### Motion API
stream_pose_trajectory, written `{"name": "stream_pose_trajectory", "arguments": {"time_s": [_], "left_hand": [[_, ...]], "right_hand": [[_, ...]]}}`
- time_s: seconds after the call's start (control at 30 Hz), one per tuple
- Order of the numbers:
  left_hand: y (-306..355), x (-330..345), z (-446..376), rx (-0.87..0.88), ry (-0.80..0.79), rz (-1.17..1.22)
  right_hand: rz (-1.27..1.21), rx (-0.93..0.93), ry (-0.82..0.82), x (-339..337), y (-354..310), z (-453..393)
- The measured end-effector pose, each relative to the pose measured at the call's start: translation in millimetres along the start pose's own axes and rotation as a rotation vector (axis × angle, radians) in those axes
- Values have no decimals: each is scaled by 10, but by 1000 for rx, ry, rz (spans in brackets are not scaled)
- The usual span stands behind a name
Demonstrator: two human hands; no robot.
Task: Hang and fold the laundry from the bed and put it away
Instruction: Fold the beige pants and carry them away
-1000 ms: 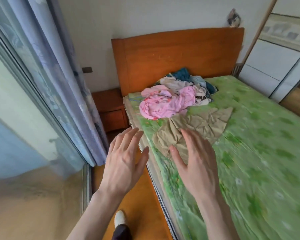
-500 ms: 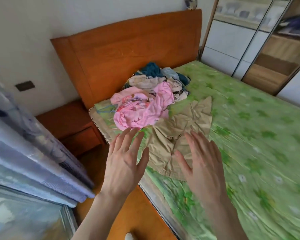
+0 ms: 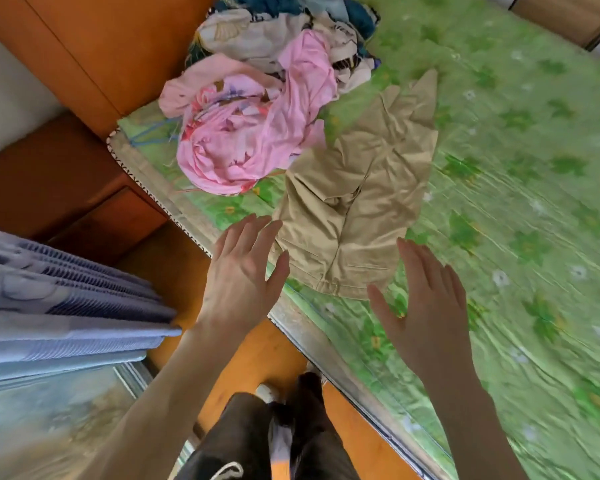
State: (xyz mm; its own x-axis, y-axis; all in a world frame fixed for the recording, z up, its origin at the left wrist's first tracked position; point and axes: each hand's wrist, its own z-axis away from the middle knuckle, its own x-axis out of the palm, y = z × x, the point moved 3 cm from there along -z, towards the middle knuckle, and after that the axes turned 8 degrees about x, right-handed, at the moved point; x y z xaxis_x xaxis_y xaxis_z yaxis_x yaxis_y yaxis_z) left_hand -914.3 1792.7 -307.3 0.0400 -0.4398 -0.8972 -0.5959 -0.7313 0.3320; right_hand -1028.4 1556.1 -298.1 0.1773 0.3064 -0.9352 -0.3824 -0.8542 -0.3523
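A crumpled beige garment [image 3: 357, 199] lies spread on the green flowered bed sheet [image 3: 516, 188], near the bed's left edge. Behind it sits a heap of laundry: a pink flowered piece [image 3: 243, 133], cream printed pieces [image 3: 257, 32] and dark blue ones [image 3: 357, 12] by the headboard. My left hand [image 3: 243, 271] hovers with straight fingers just left of the beige garment's near end, holding nothing. My right hand [image 3: 426, 303] hovers flat over the sheet, just right of that same end, also holding nothing.
A wooden headboard [image 3: 118, 39] rises at the back left with a wooden nightstand [image 3: 59, 181] beside it. Blue-grey curtains [image 3: 59, 306] hang at the left over a window. My legs [image 3: 274, 438] stand on the orange floor beside the bed edge [image 3: 326, 344].
The view has tilted down and closer to the bed. Both hands have moved forward, now flanking the near end of the beige garment. The laundry has not moved.
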Motion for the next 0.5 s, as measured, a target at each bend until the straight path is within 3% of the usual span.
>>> {"name": "stream_pose_trajectory", "arguments": {"time_s": [0.17, 0.5], "left_hand": [[-460, 868, -63, -98, -102, 12], [-1172, 2730, 139, -127, -327, 61]], "right_hand": [[44, 13, -128, 921, 407, -257], [138, 96, -336, 2567, 944, -526]]}}
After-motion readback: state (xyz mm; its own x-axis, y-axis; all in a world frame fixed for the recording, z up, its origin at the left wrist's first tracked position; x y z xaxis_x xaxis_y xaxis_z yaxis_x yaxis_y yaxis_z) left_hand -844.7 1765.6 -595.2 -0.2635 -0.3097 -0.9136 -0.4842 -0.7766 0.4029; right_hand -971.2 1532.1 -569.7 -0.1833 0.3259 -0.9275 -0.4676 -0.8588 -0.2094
